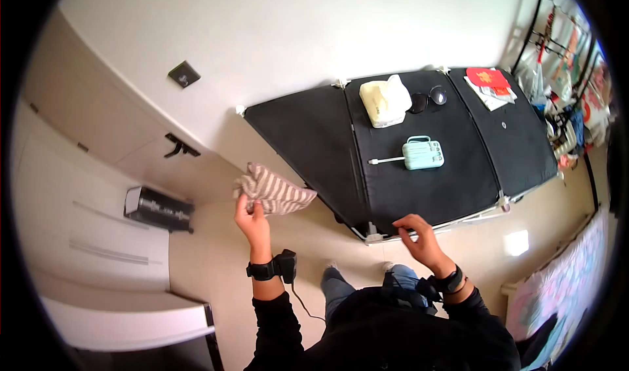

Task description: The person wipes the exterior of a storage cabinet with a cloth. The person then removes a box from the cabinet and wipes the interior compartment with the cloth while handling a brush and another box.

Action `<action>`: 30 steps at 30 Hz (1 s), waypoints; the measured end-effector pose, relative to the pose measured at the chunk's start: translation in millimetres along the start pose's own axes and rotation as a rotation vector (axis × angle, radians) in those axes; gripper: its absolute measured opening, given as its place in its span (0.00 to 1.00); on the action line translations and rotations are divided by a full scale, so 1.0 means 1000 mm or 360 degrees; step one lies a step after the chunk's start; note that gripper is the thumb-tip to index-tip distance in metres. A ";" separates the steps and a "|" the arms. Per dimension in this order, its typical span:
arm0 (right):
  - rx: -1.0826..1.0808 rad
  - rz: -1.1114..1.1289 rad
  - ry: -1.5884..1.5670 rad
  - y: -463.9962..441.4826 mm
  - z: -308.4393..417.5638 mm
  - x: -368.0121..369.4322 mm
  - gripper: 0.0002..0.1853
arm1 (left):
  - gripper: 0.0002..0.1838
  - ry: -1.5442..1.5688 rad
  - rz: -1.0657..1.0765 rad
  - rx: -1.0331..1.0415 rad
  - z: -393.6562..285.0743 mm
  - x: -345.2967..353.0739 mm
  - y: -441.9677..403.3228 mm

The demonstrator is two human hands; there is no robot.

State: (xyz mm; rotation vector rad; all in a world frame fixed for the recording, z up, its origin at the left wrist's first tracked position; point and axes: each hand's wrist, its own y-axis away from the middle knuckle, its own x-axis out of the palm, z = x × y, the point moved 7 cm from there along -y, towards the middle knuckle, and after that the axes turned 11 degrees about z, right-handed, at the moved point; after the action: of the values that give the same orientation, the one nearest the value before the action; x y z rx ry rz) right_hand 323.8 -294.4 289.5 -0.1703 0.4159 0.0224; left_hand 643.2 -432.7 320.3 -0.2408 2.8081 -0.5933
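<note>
My left hand point(251, 220) is closed on a brown-and-cream striped cloth point(278, 191), held up left of the black-topped folding table point(308, 129). The cloth is bunched at the fingers and hangs out toward the table's left edge. Over the table's front edge, my right hand point(421, 241) holds nothing; its fingers are loosely bent, with the thumb apart from them. Beyond it on the table lies a light-blue power bank point(422, 155) with a loop handle and a white cable sticking out to the left.
A tissue pack point(385, 102), sunglasses point(429, 99) and red booklets on papers point(488, 77) lie farther back on the table. A black case point(159, 208) stands on the floor at left. Hanging bags point(563, 70) crowd the right, above a bed point(563, 286).
</note>
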 end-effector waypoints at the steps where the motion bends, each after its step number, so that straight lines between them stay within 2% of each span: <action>1: -0.0016 -0.0123 0.0097 0.001 0.007 0.002 0.08 | 0.13 0.0024 0.0059 0.0006 0.012 -0.010 -0.014; 5: 0.0185 -0.0570 0.0381 0.010 0.030 0.022 0.08 | 0.14 0.0117 0.0109 -0.0083 0.066 -0.060 -0.064; 7: 0.0270 -0.0681 0.0325 0.012 0.033 0.037 0.08 | 0.13 0.0681 0.0243 -0.0382 0.087 -0.068 -0.090; 8: 0.0269 -0.0703 0.0349 0.008 0.038 0.044 0.08 | 0.11 0.0808 0.0264 -0.0581 0.096 -0.071 -0.102; 10: 0.0364 -0.0717 0.0345 0.003 0.044 0.059 0.09 | 0.09 0.1029 0.0597 -0.0759 0.124 -0.070 -0.118; 11: 0.0354 -0.0706 0.0342 -0.002 0.051 0.067 0.09 | 0.09 0.1108 0.0746 -0.0846 0.129 -0.065 -0.122; 13: 0.0352 -0.0650 0.0191 -0.016 0.053 0.086 0.09 | 0.07 0.1151 0.0885 -0.0877 0.095 -0.041 -0.115; 15: 0.0333 -0.0445 -0.0037 -0.039 0.060 0.109 0.12 | 0.12 0.1324 0.1117 -0.0980 0.079 -0.009 -0.096; 16: 0.0309 -0.0350 -0.0044 -0.051 0.067 0.120 0.15 | 0.14 0.1342 0.1344 -0.0957 0.090 0.005 -0.085; 19: 0.0099 -0.0090 0.0056 -0.085 0.091 0.143 0.26 | 0.17 0.1510 0.1567 -0.1087 0.058 0.042 -0.046; 22: -0.0052 -0.0021 0.0012 -0.107 0.101 0.147 0.36 | 0.19 0.1576 0.1730 -0.1170 0.025 0.062 -0.019; 23: 0.0012 -0.0089 -0.0042 -0.109 0.092 0.145 0.36 | 0.20 0.1565 0.1728 -0.1182 0.021 0.065 -0.014; 26: -0.0059 -0.0288 -0.0310 -0.119 0.074 0.131 0.35 | 0.22 0.1387 0.1915 -0.0915 0.011 0.067 -0.009; 29: 0.0227 -0.0265 -0.0907 -0.128 0.042 0.131 0.24 | 0.24 0.1184 0.1992 -0.0906 -0.006 0.061 -0.023; 30: 0.0072 -0.0390 -0.0843 -0.131 0.040 0.126 0.21 | 0.25 0.1162 0.2075 -0.0881 -0.009 0.059 -0.027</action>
State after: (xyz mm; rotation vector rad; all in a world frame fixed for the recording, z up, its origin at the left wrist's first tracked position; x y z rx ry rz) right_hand 462.3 -418.7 295.3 -0.1628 -0.1344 -0.1797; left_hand 587.2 -466.7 326.8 1.8561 2.7989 0.5015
